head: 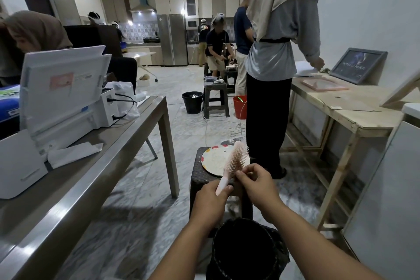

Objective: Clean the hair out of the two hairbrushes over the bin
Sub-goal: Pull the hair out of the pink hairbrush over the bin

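Two hands are working on one pink brush (235,158) above a black bin (246,249). The left hand (210,203) is wrapping closed around the brush handle, thumb pressing on its side, and holding the brush tilted with the head up and away. The right hand (255,183) is pinching its thumb and fingers together at the bristles near the base of the head; whether hair is sitting between them is too fine to tell. The bin is standing on the floor just below the forearms, its mouth open upward. Behind the brush, a plate (214,161) with coloured spots is lying on a dark stool (200,177). A person in a grey top (272,52) is standing just beyond the stool, facing a wooden bench (354,116). A printer (63,98) is sitting on the table (91,184) at left.
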